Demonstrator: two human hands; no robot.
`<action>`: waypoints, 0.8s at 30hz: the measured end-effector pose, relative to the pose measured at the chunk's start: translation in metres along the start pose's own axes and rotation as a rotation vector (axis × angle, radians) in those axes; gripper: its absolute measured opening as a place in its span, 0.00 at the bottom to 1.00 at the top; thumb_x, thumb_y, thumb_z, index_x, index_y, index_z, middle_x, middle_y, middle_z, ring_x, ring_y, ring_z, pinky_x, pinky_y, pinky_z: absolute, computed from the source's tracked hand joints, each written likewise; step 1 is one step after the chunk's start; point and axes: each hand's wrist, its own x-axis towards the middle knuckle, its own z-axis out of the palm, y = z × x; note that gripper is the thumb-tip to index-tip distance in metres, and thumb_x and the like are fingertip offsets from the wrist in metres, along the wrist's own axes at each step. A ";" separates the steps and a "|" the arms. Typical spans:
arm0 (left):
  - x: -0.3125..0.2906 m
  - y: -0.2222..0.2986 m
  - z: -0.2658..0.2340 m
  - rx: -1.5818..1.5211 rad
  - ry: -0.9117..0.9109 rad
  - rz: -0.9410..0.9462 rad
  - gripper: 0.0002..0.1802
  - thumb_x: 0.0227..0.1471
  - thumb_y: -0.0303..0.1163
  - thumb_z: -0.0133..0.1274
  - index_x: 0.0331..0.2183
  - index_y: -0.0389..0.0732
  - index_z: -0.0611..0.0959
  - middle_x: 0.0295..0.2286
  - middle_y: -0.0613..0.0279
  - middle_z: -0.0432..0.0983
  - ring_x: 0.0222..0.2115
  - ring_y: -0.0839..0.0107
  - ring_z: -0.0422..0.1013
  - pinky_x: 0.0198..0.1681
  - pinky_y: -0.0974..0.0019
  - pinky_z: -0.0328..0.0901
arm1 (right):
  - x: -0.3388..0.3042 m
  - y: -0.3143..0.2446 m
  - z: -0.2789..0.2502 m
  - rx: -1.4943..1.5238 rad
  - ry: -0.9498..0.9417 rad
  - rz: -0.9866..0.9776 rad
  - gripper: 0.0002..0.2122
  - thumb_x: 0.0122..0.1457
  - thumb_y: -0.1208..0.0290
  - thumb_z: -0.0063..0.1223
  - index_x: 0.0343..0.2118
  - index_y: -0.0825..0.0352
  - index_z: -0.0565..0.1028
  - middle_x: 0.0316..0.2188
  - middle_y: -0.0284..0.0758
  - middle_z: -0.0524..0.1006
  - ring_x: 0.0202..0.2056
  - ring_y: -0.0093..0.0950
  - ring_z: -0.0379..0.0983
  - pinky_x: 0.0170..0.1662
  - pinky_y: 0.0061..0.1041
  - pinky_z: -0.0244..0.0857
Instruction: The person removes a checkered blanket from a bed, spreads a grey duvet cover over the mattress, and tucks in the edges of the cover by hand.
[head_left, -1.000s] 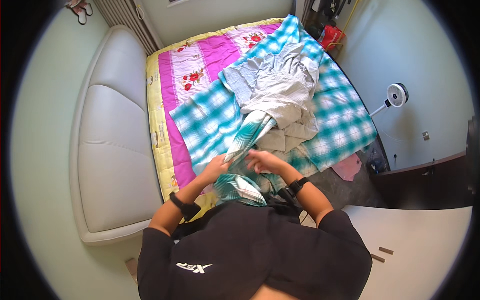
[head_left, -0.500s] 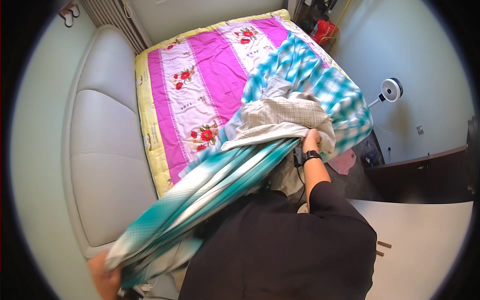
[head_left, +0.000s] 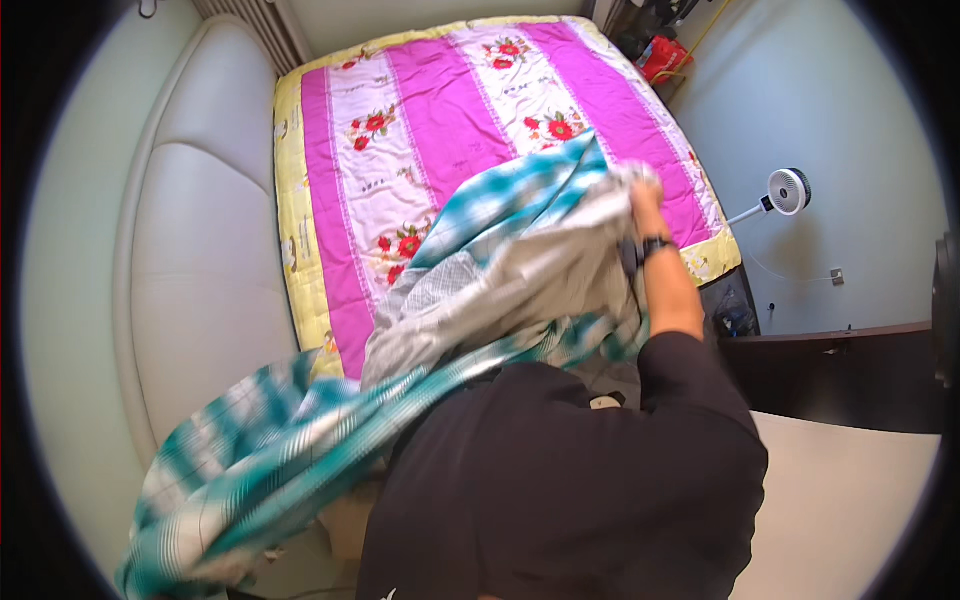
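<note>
A large duvet cover (head_left: 510, 275), teal-and-white plaid on one face and greyish beige on the other, stretches in loose folds from the bed down to the lower left. My right hand (head_left: 647, 188), blurred by motion, is closed on its bunched grey edge above the bed's right part. A dark watch sits on that wrist. The plaid end hangs across my front toward the lower left corner. My left hand is not visible there. Under the cloth lies a bed (head_left: 440, 120) with a pink-and-white striped, red-flowered spread bordered in yellow.
A padded light grey headboard (head_left: 205, 240) lines the left side. At the right stands a white fan (head_left: 788, 192) near the wall. A dark wooden panel (head_left: 830, 375) and a pale surface (head_left: 840, 510) are at lower right. A red bag (head_left: 660, 58) sits at the far right corner.
My right hand has moved up and slightly right, drawing the grey side along. The plaid part has come off the bed's right edge. My left hand has gone out of sight at lower left.
</note>
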 end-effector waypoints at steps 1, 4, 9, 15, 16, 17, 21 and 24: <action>0.006 -0.011 0.013 -0.054 -0.010 -0.050 0.16 0.44 0.34 0.49 0.32 0.32 0.77 0.30 0.55 0.73 0.30 0.67 0.68 0.36 0.65 0.63 | 0.035 -0.035 0.006 0.193 0.075 0.287 0.16 0.44 0.60 0.55 0.33 0.66 0.74 0.29 0.41 0.75 0.31 0.31 0.72 0.34 0.29 0.64; 0.031 -0.039 0.066 -0.225 -0.067 -0.208 0.16 0.43 0.32 0.48 0.33 0.31 0.77 0.31 0.55 0.73 0.31 0.67 0.68 0.38 0.66 0.63 | 0.162 -0.096 0.011 -0.668 0.315 -0.306 0.13 0.43 0.64 0.51 0.30 0.67 0.74 0.23 0.41 0.75 0.29 0.41 0.72 0.34 0.33 0.65; -0.011 -0.006 0.095 -0.253 -0.158 -0.127 0.18 0.45 0.32 0.48 0.37 0.31 0.76 0.34 0.56 0.72 0.32 0.66 0.68 0.39 0.67 0.63 | 0.180 -0.297 -0.022 0.525 -0.257 -0.043 0.33 0.44 0.57 0.56 0.49 0.75 0.59 0.50 0.45 0.61 0.48 0.43 0.60 0.47 0.34 0.60; -0.059 0.062 0.105 -0.219 -0.215 -0.027 0.15 0.44 0.25 0.43 0.37 0.31 0.74 0.31 0.57 0.70 0.32 0.67 0.67 0.38 0.67 0.63 | 0.025 -0.257 0.083 -0.034 -0.605 -0.567 0.27 0.42 0.45 0.52 0.29 0.70 0.74 0.29 0.44 0.74 0.34 0.38 0.71 0.39 0.37 0.61; -0.058 0.057 0.096 -0.225 -0.262 0.013 0.15 0.44 0.24 0.43 0.37 0.31 0.74 0.31 0.57 0.70 0.32 0.67 0.67 0.38 0.67 0.63 | -0.039 -0.240 0.108 0.009 -0.694 -0.820 0.32 0.39 0.44 0.54 0.41 0.68 0.71 0.40 0.44 0.71 0.41 0.37 0.68 0.45 0.33 0.61; -0.061 0.047 0.082 -0.215 -0.300 0.041 0.15 0.43 0.23 0.42 0.37 0.31 0.74 0.31 0.57 0.70 0.32 0.67 0.67 0.38 0.67 0.63 | -0.114 -0.266 0.083 0.025 -1.098 -0.761 0.37 0.36 0.45 0.58 0.47 0.67 0.66 0.48 0.44 0.65 0.47 0.35 0.63 0.48 0.33 0.59; -0.040 0.070 0.076 -0.321 -0.134 -0.118 0.14 0.45 0.29 0.47 0.35 0.32 0.75 0.36 0.53 0.70 0.37 0.61 0.67 0.43 0.63 0.62 | -0.307 -0.224 0.116 0.022 -1.313 -0.830 0.50 0.27 0.44 0.63 0.55 0.62 0.54 0.51 0.45 0.56 0.54 0.41 0.50 0.55 0.39 0.45; -0.012 0.074 0.044 -0.251 -0.072 0.080 0.13 0.45 0.30 0.48 0.33 0.31 0.75 0.33 0.54 0.70 0.34 0.63 0.67 0.40 0.62 0.62 | -0.379 -0.215 0.130 0.048 -1.265 -0.670 0.45 0.27 0.49 0.64 0.52 0.61 0.56 0.50 0.43 0.58 0.52 0.38 0.53 0.53 0.41 0.48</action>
